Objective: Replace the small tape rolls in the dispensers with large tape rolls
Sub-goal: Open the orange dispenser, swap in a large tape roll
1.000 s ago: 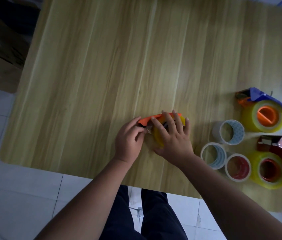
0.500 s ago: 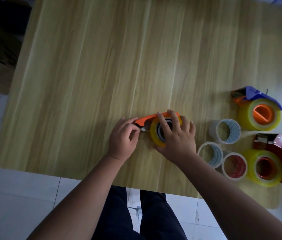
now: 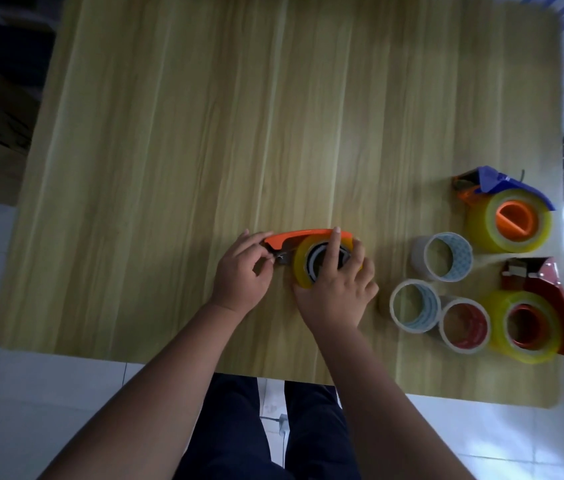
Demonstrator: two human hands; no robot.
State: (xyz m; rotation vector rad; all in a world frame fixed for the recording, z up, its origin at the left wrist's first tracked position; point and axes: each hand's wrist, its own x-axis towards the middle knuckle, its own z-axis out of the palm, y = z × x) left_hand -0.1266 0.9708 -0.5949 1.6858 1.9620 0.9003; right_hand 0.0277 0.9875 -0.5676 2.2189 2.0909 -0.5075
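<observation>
- The orange dispenser [image 3: 308, 234] is lying on its side on the wooden table [image 3: 169, 133], near the table's front edge, with its long axis running left to right across the person's body.
- A large yellow tape roll [image 3: 299, 271] is sitting in the dispenser, at the right-hand end of that axis; the cutter end is pointing left.
- The right hand [image 3: 337, 294] is pressing down on the roll, index finger reaching across its dark core to the dispenser's far orange edge, thumb against the roll's near side, so it is grasping roll and dispenser together.
- The left hand [image 3: 242, 271] is working just left of the roll, at the cutter end, its fingertips [image 3: 266, 258] pinched closed on something small there; it is probably the loose tape end, but that is too small to tell.
- Judging by this layout, the coming move is running leftward along the dispenser's long axis: from the roll out to the cutter, and the left hand is the nearer one for it.
- Well to the right of the orange dispenser, a blue dispenser [image 3: 502, 183] and a red dispenser [image 3: 557, 306] are each already carrying a large yellow roll.
- Three small rolls [image 3: 422, 304] are standing between the orange dispenser and those two.
</observation>
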